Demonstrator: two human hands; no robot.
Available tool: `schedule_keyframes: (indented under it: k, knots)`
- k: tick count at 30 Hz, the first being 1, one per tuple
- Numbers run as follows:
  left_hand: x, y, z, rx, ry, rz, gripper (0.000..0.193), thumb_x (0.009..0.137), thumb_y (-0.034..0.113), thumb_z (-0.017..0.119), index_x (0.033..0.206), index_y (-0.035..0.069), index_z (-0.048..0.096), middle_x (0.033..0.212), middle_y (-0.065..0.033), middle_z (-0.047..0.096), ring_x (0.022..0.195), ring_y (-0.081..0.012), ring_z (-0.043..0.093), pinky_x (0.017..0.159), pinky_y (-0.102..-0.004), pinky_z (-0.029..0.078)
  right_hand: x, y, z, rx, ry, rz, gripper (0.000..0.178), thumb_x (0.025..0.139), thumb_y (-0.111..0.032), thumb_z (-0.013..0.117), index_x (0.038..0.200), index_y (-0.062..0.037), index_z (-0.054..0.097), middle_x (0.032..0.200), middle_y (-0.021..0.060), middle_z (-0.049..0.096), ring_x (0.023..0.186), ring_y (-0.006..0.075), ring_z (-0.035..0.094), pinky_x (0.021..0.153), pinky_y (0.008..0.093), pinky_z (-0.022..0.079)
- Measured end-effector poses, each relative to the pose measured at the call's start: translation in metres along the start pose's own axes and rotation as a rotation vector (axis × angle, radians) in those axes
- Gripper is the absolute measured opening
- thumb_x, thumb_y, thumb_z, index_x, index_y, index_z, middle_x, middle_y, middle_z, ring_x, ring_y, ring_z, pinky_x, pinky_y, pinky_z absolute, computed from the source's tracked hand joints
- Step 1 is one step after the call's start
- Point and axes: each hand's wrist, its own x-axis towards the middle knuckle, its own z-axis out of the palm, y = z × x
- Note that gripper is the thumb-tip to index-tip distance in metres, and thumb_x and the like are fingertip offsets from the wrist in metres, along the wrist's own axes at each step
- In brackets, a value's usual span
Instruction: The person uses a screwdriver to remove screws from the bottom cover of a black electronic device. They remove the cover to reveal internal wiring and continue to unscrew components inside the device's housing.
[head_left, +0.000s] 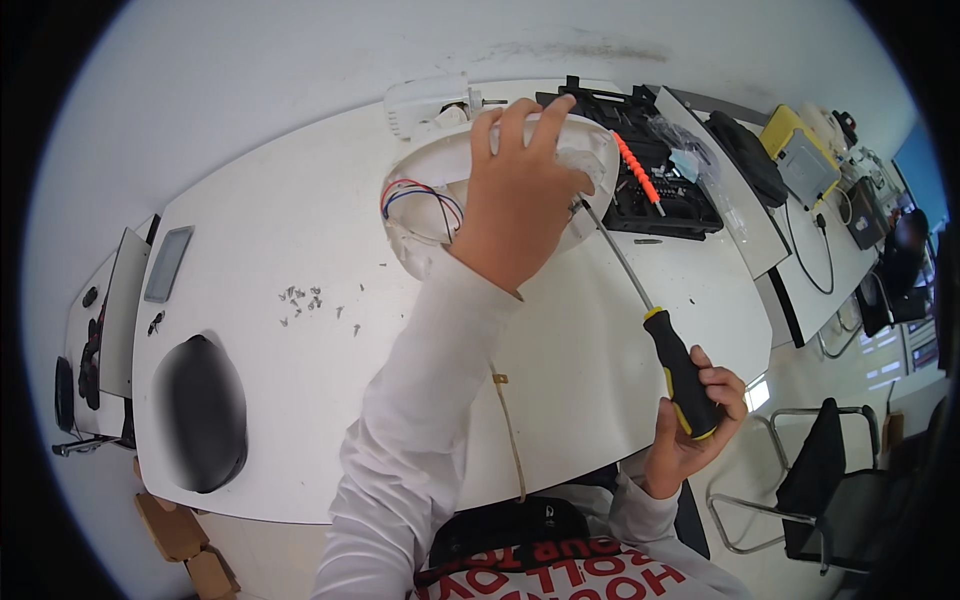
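My left hand (520, 195) lies across a white oval plastic housing (425, 165), its fingers reaching to the far rim and its thumb bent down on the right side. Inside the housing's left half, red and blue wires (412, 190) loop out. In my right hand (682, 460) is the black-and-yellow handle of a long screwdriver (685, 385). Its shaft slants up and left, and the tip meets the housing's right part beside my left thumb. What the tip touches is too small to make out. Clear plastic wrap (590, 165) shows near the thumb.
Loose screws (303, 298) lie left of the housing. Behind it stands a white motor-like part (430, 105). An open black toolbox (680, 205) is at the back right, an orange flexible shaft (640, 172) beside it. A phone (169, 263) and a dark, blurred object (200, 415) sit at left.
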Motion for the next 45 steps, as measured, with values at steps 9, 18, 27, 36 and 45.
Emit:
schedule_keyframes:
  k: [9, 18, 27, 36, 45]
  knots:
    - [0.0, 0.007, 0.017, 0.061, 0.031, -0.043, 0.015, 0.055, 0.012, 0.076, 0.062, 0.021, 0.066, 0.119, -0.0014, 0.048, 0.116, -0.0266, 0.037, 0.102, -0.0552, 0.016, 0.003, 0.006, 0.006, 0.015, -0.032, -0.073, 0.035, 0.076, 0.002, 0.062, 0.097, -0.0142, 0.04, 0.116, 0.0195, 0.045, 0.112, 0.0355, 0.048, 0.095, 0.0458, 0.039]
    - [-0.001, 0.007, 0.019, 0.078, 0.002, 0.022, 0.012, 0.058, 0.012, 0.072, 0.057, 0.021, 0.065, 0.124, 0.0005, 0.046, 0.117, -0.0281, 0.035, 0.101, -0.0613, 0.012, -0.002, 0.017, -0.013, -0.087, 0.078, -0.109, 0.029, 0.081, -0.011, 0.064, 0.099, -0.0088, 0.041, 0.113, 0.0203, 0.047, 0.098, 0.032, 0.056, 0.082, 0.0377, 0.049]
    - [-0.002, 0.006, 0.021, 0.087, 0.012, 0.053, 0.013, 0.061, 0.012, 0.069, 0.054, 0.019, 0.062, 0.126, 0.0013, 0.045, 0.118, -0.0285, 0.035, 0.1, -0.0629, 0.01, 0.003, 0.032, -0.051, -0.007, 0.493, 0.213, 0.042, 0.085, -0.029, 0.061, 0.117, -0.0118, 0.039, 0.12, 0.0162, 0.046, 0.101, 0.0192, 0.055, 0.072, 0.025, 0.054]
    - [-0.001, 0.009, 0.031, 0.042, 0.112, 0.083, 0.019, 0.061, 0.012, 0.07, 0.053, 0.015, 0.052, 0.125, -0.0009, 0.046, 0.119, -0.0274, 0.036, 0.098, -0.0642, 0.012, -0.002, 0.049, -0.053, 0.101, 0.463, 0.351, 0.037, 0.091, -0.025, 0.054, 0.122, -0.0122, 0.039, 0.122, 0.0139, 0.049, 0.112, 0.0232, 0.052, 0.082, 0.0271, 0.045]
    - [-0.002, 0.04, 0.001, -0.078, 0.059, 0.311, 0.007, 0.068, 0.011, 0.06, 0.063, 0.013, 0.055, 0.071, 0.0014, 0.052, 0.085, -0.0147, 0.055, 0.101, -0.0453, 0.029, -0.006, 0.064, -0.045, 0.179, 0.464, 0.435, 0.044, 0.09, -0.027, 0.055, 0.125, -0.0077, 0.036, 0.111, 0.0134, 0.054, 0.105, 0.019, 0.054, 0.08, 0.0248, 0.046]
